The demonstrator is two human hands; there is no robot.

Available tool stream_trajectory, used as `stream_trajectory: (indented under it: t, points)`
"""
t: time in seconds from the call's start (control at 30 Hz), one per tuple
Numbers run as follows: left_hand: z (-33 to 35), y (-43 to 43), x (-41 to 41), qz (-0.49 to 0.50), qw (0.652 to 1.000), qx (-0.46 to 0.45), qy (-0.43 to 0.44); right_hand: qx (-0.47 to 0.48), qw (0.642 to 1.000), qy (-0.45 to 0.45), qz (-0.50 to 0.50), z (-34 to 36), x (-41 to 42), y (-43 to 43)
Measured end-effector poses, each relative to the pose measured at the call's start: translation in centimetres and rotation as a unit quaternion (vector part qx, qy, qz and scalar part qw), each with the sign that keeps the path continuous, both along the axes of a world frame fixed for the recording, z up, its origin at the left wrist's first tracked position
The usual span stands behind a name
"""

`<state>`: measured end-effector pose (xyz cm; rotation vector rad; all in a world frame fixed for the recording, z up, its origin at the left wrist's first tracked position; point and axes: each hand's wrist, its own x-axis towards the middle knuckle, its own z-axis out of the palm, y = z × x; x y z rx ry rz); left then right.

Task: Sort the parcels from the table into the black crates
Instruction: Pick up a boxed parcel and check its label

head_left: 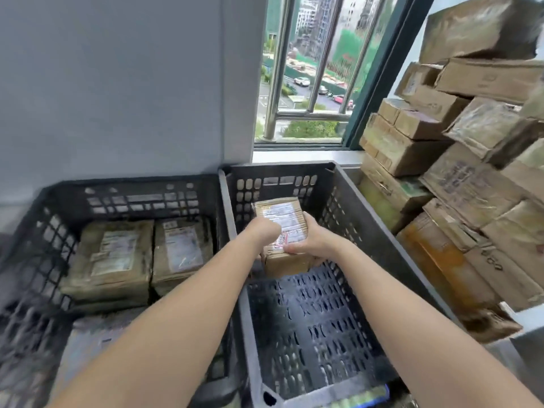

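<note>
A grey wall (pixel 117 83) fills the upper left, and beside it a barred window (pixel 309 83) looks out on a street with cars.

The landmark is the right crate (pixel 368 231), black with slotted walls and a perforated floor, standing below the window sill. To its right, a stack of boxes (pixel 471 172) rises high, brown cardboard cartons piled unevenly, some tilted, the top ones reaching the upper edge of the view. To its left, touching wall to wall, stands the left crate (pixel 44 231), also black. That one holds two parcels lying flat side by side at its far end: a wider parcel (pixel 114 257) away from the right crate, and a narrower parcel (pixel 182 248) next to the shared wall. Both carry pale labels on top. Something pale lies nearer in the left crate, too blurred to tell.

Inside the right crate, at its far end, is a small box (pixel 282 231), brown with a taped label facing up. Whether its base touches the floor cannot be told. The rest of that crate's floor shows bare.

Both arms reach forward into the right crate. The left hand (pixel 265 231) is curled against the small box's left side, and the right hand (pixel 309 241) grips its right side and near edge, so the two hands clamp the box between them.
</note>
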<state>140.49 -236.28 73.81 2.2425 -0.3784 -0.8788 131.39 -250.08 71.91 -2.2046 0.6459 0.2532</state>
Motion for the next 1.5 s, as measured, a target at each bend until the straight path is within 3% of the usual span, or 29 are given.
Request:
stream_trajectory:
  t: [0.27, 0.4, 0.5, 0.6, 0.8, 1.03, 1.27, 1.4, 1.5]
  points:
    - [-2.6, -2.9, 2.4, -0.113, 0.974, 0.196, -0.027, 0.089, 0.996, -0.004, 0.020, -8.2, 5.2, -3.4]
    - [-5.1, -3.1, 2.5, -0.221, 0.907, 0.355, -0.055, 0.096, 0.995, -0.003, 0.028, -11.3, 6.8, -4.1]
    - [-6.3, -3.2, 2.3, -0.254, 0.869, 0.409, -0.118, 0.057, 0.995, 0.007, 0.077, -12.8, 7.4, -4.2]
    - [-7.2, -3.1, 1.9, -0.291, 0.815, 0.470, -0.175, 0.095, 0.986, -0.011, 0.140, -13.5, 7.5, -4.8]
    - [-8.0, -2.8, 2.0, -0.326, 0.734, 0.551, -0.227, 0.155, 0.972, -0.022, 0.178, -14.1, 8.1, -4.7]
    - [-9.6, -2.8, 2.0, -0.339, 0.704, 0.581, -0.226, 0.134, 0.976, -0.022, 0.172, -14.9, 8.9, -2.7]
    - [-9.0, -3.0, 2.1, -0.343, 0.696, 0.589, -0.225, -0.013, 0.972, 0.047, 0.229, -14.1, 8.8, -4.3]
    - [-6.6, -2.8, 1.3, -0.340, 0.699, 0.581, -0.240, -0.145, 0.944, 0.095, 0.281, -11.9, 8.8, -4.2]
    - [-4.0, -2.8, 0.8, -0.334, 0.693, 0.575, -0.277, -0.226, 0.924, 0.074, 0.298, -9.4, 8.4, -4.7]
